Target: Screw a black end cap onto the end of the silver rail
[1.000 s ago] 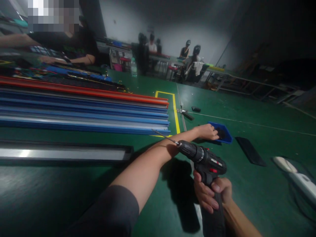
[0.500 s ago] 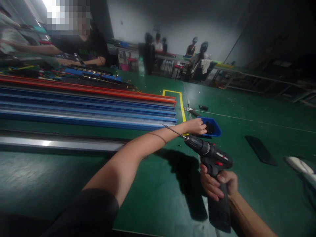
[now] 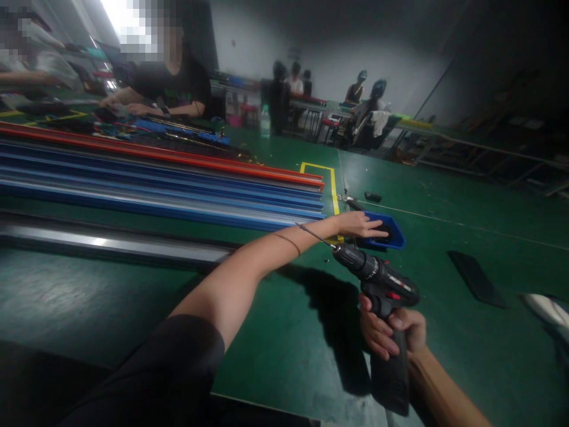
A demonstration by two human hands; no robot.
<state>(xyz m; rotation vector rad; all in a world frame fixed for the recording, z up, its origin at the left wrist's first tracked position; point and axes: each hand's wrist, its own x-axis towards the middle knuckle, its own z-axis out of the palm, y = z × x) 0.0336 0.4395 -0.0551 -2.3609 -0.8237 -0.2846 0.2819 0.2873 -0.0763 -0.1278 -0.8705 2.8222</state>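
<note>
Drill-driver (image 3: 391, 284), black, stands nearer than the blue bin (image 3: 401, 239), the right hand (image 3: 377, 332) clamped on its grip. The left hand (image 3: 353, 224), well apart, has fingers over the bin; whether they hold anything, I cannot tell. Left of the bin, blue rails (image 3: 200, 201) lie on the glossy green tabletop (image 3: 267, 332); beyond it, people (image 3: 355, 92) and a pale wall (image 3: 329, 53).

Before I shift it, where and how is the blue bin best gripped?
Probably at the right-end rim of the blue bin, pinched from above and the right. Its raised wall offers an edge there. The left hand reaches in from the left, and the drill is on the near side, so the right end looks least obstructed.
</note>
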